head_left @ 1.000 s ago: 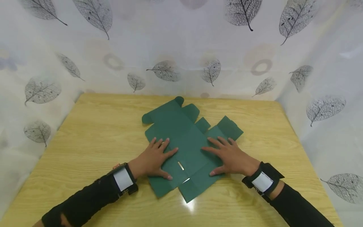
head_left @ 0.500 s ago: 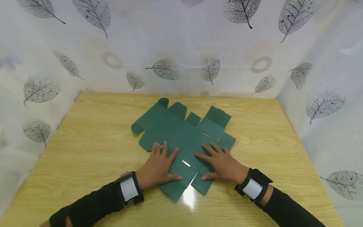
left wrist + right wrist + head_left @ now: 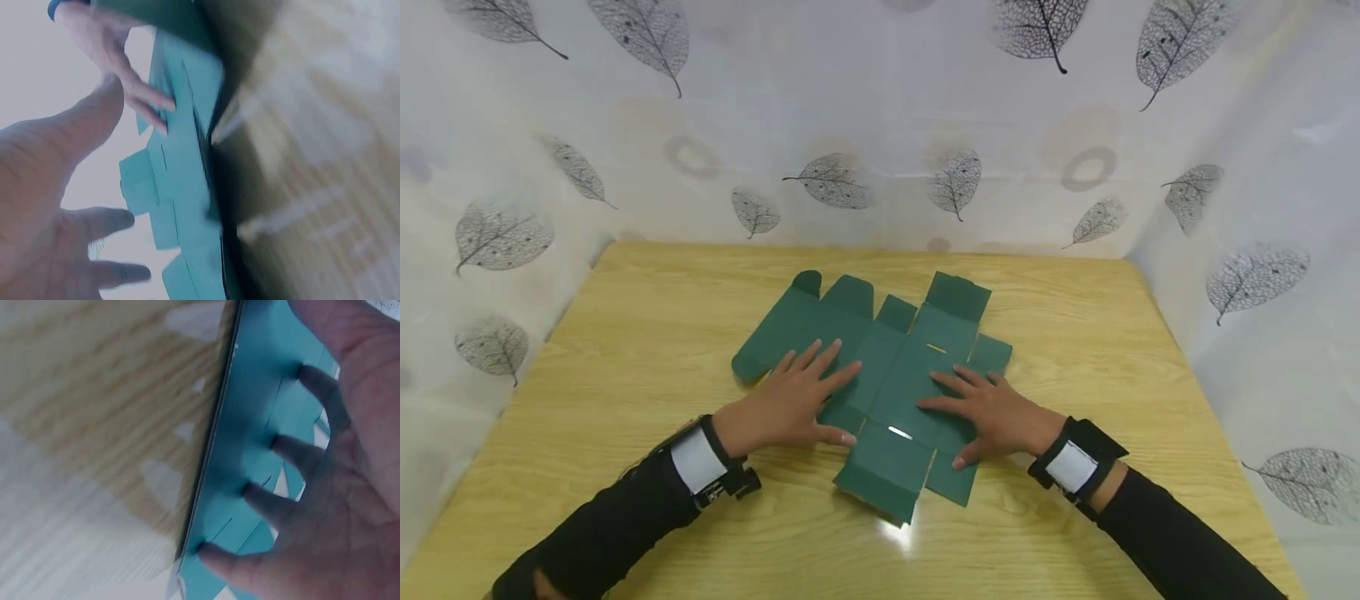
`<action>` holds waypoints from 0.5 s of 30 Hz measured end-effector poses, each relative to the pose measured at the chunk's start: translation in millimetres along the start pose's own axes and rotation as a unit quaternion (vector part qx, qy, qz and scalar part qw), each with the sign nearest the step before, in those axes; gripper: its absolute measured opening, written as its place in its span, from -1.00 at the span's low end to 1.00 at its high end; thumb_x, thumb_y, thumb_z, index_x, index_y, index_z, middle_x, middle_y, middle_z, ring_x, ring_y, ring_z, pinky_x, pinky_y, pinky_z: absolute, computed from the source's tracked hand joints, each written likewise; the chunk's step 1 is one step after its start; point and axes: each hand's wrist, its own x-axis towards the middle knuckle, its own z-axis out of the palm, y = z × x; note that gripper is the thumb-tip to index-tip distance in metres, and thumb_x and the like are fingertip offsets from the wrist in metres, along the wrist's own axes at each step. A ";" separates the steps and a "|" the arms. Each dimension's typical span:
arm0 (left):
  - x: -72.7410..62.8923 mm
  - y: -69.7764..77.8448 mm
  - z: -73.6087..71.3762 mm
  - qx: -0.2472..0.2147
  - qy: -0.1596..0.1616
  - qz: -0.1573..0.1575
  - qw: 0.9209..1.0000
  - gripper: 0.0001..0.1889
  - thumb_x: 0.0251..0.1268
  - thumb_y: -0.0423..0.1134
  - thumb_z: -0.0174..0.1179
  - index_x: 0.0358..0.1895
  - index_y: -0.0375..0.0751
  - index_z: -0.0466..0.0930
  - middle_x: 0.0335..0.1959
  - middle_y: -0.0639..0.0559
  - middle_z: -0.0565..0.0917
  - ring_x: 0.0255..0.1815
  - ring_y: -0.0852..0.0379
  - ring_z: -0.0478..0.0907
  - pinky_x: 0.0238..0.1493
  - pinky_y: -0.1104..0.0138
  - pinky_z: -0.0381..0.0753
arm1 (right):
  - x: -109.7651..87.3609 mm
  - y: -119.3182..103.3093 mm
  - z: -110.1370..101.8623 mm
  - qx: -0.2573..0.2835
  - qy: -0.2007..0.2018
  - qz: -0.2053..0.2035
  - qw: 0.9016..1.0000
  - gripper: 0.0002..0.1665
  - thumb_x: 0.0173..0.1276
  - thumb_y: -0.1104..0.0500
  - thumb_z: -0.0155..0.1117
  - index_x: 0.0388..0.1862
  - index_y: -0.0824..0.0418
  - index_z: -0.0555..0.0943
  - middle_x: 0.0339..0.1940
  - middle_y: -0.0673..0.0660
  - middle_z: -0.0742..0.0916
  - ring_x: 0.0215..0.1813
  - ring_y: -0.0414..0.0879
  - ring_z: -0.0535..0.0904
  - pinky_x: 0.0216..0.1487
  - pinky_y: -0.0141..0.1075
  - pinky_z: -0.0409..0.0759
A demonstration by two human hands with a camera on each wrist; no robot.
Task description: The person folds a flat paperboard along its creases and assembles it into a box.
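Observation:
A green die-cut cardboard box blank point(image 3: 891, 367) lies unfolded on the wooden table, with several flaps, crease lines and narrow slots. Its near flap point(image 3: 880, 492) bends up slightly along a crease. Spread over the left part of the cardboard is my left hand point(image 3: 790, 396), fingers apart and fairly straight; in the left wrist view its thumb and fingers stand a little off the sheet. My right hand point(image 3: 1000, 412) rests on the right part, and in the right wrist view its fingertips point(image 3: 253, 490) touch the green surface.
The light wood table point(image 3: 647, 333) extends around the cardboard on all sides. Behind it and at both sides hangs a white curtain point(image 3: 880, 108) printed with grey leaves. Black straps with white patches circle both wrists.
The cardboard has turned counterclockwise on the table under both hands, and its near flap now lifts. My left hand has moved left and slightly away; the right stays near its place.

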 end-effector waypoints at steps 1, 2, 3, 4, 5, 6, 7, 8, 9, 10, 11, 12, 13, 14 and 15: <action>1.6 -4.2 0.6 0.002 -0.002 0.007 1.000 0.05 0.12 0.40 0.30 0.61 -0.02 0.14 0.62 -0.31 0.00 0.59 -0.41 -0.08 0.43 -0.35 0.01 | 0.7 2.7 -0.8 0.001 -0.002 -0.004 1.000 0.06 0.04 -0.28 0.56 0.53 -0.12 0.38 0.60 0.25 0.26 0.56 0.42 0.09 0.27 0.51 0.17; 3.1 -8.0 1.6 0.003 -0.006 0.013 1.000 0.05 0.11 0.40 0.31 0.61 -0.01 0.14 0.62 -0.31 0.00 0.59 -0.41 -0.09 0.42 -0.36 0.02 | 1.5 5.0 -2.0 0.001 -0.005 -0.007 1.000 0.06 0.03 -0.29 0.56 0.52 -0.12 0.39 0.60 0.24 0.27 0.56 0.42 0.09 0.27 0.51 0.16; 4.3 -11.8 3.5 0.002 -0.013 0.014 1.000 0.05 0.10 0.38 0.33 0.61 0.01 0.14 0.63 -0.29 -0.02 0.60 -0.40 -0.11 0.42 -0.36 0.02 | 2.4 7.3 -3.1 0.002 -0.008 -0.008 1.000 0.06 0.03 -0.29 0.57 0.52 -0.12 0.39 0.60 0.24 0.26 0.56 0.42 0.08 0.28 0.50 0.16; 5.4 -15.2 6.1 0.000 -0.022 0.013 1.000 0.04 0.09 0.38 0.34 0.61 0.03 0.15 0.63 -0.29 -0.02 0.60 -0.41 -0.11 0.41 -0.37 0.02 | 3.1 9.2 -4.4 0.003 -0.011 -0.009 1.000 0.06 0.02 -0.28 0.57 0.52 -0.12 0.39 0.60 0.23 0.26 0.57 0.41 0.08 0.29 0.50 0.15; 6.1 -17.8 8.5 -0.007 -0.034 0.010 0.999 0.04 0.09 0.37 0.36 0.61 0.04 0.16 0.63 -0.30 -0.02 0.59 -0.42 -0.10 0.39 -0.39 0.03 | 4.0 10.9 -5.3 0.003 -0.015 -0.010 1.000 0.07 0.01 -0.28 0.57 0.52 -0.12 0.39 0.61 0.23 0.26 0.57 0.41 0.07 0.29 0.50 0.15; 6.7 -19.6 11.6 -0.008 -0.043 0.006 0.999 0.04 0.07 0.36 0.38 0.60 0.06 0.17 0.62 -0.31 -0.02 0.58 -0.44 -0.09 0.37 -0.42 0.05 | 4.9 12.5 -6.0 0.003 -0.017 -0.013 1.000 0.07 0.01 -0.29 0.57 0.52 -0.12 0.40 0.60 0.23 0.26 0.57 0.41 0.07 0.29 0.50 0.15; 6.6 -20.4 14.5 -0.008 -0.051 0.001 0.999 0.04 0.07 0.35 0.38 0.60 0.07 0.17 0.62 -0.31 -0.02 0.58 -0.46 -0.09 0.34 -0.44 0.07 | 5.8 13.9 -6.5 0.003 -0.019 -0.015 1.000 0.07 0.00 -0.30 0.57 0.52 -0.12 0.39 0.60 0.23 0.26 0.56 0.41 0.08 0.29 0.50 0.16; 6.4 -20.8 18.0 -0.006 -0.056 -0.002 0.998 0.04 0.07 0.36 0.38 0.60 0.09 0.17 0.62 -0.33 -0.02 0.57 -0.48 -0.08 0.32 -0.46 0.09 | 6.4 15.1 -7.0 0.005 -0.020 -0.016 1.000 0.08 0.00 -0.30 0.57 0.52 -0.12 0.39 0.60 0.24 0.25 0.56 0.42 0.07 0.29 0.50 0.15; 6.2 -20.3 20.7 -0.007 -0.059 -0.005 0.998 0.03 0.07 0.35 0.38 0.60 0.09 0.17 0.62 -0.34 -0.02 0.56 -0.51 -0.07 0.29 -0.48 0.12 | 6.7 16.1 -7.4 0.006 -0.020 -0.017 1.000 0.08 -0.01 -0.29 0.58 0.52 -0.11 0.40 0.60 0.24 0.25 0.56 0.42 0.07 0.29 0.50 0.16; 6.0 -19.1 22.7 -0.007 -0.060 -0.008 0.998 0.03 0.08 0.35 0.38 0.60 0.09 0.17 0.61 -0.35 -0.02 0.55 -0.53 -0.07 0.26 -0.49 0.14 | 6.8 16.7 -7.8 0.007 -0.019 -0.018 1.000 0.09 -0.01 -0.29 0.58 0.52 -0.10 0.40 0.60 0.25 0.25 0.56 0.42 0.07 0.29 0.49 0.15; 5.8 -17.6 24.6 -0.002 -0.056 -0.010 0.998 0.03 0.08 0.35 0.37 0.60 0.10 0.17 0.61 -0.36 -0.02 0.54 -0.54 -0.06 0.24 -0.49 0.17 | 7.2 17.5 -7.7 0.007 -0.018 -0.017 1.000 0.09 -0.02 -0.28 0.59 0.51 -0.10 0.40 0.60 0.25 0.26 0.56 0.42 0.08 0.30 0.49 0.15; 5.6 -15.7 26.0 0.003 -0.047 -0.011 0.999 0.02 0.09 0.36 0.37 0.60 0.10 0.18 0.60 -0.37 0.00 0.53 -0.55 -0.04 0.23 -0.49 0.19 | 7.3 17.7 -8.0 0.007 -0.017 -0.017 1.000 0.09 -0.02 -0.28 0.59 0.51 -0.10 0.40 0.60 0.26 0.26 0.56 0.42 0.08 0.30 0.48 0.16; 5.4 -14.0 26.9 0.005 -0.039 -0.013 0.999 0.01 0.09 0.36 0.36 0.59 0.09 0.19 0.60 -0.38 0.01 0.52 -0.56 -0.03 0.21 -0.50 0.20 | 7.3 17.7 -8.4 0.006 -0.016 -0.017 1.000 0.10 -0.03 -0.28 0.59 0.52 -0.09 0.40 0.60 0.27 0.26 0.56 0.43 0.09 0.30 0.48 0.16; 5.4 -12.4 27.6 0.003 -0.031 -0.014 0.999 -0.01 0.10 0.35 0.37 0.58 0.07 0.22 0.59 -0.40 0.03 0.51 -0.57 -0.01 0.19 -0.50 0.22 | 7.2 17.7 -8.7 0.005 -0.014 -0.015 1.000 0.10 -0.03 -0.28 0.60 0.52 -0.08 0.40 0.59 0.29 0.26 0.55 0.44 0.09 0.30 0.47 0.16; 5.3 -10.6 27.8 0.000 -0.026 -0.019 0.999 -0.02 0.11 0.34 0.37 0.58 0.06 0.23 0.58 -0.41 0.04 0.51 -0.58 0.00 0.19 -0.50 0.22 | 6.9 17.4 -9.2 0.002 -0.013 -0.012 1.000 0.11 -0.04 -0.27 0.60 0.52 -0.08 0.40 0.59 0.29 0.26 0.55 0.44 0.10 0.30 0.47 0.18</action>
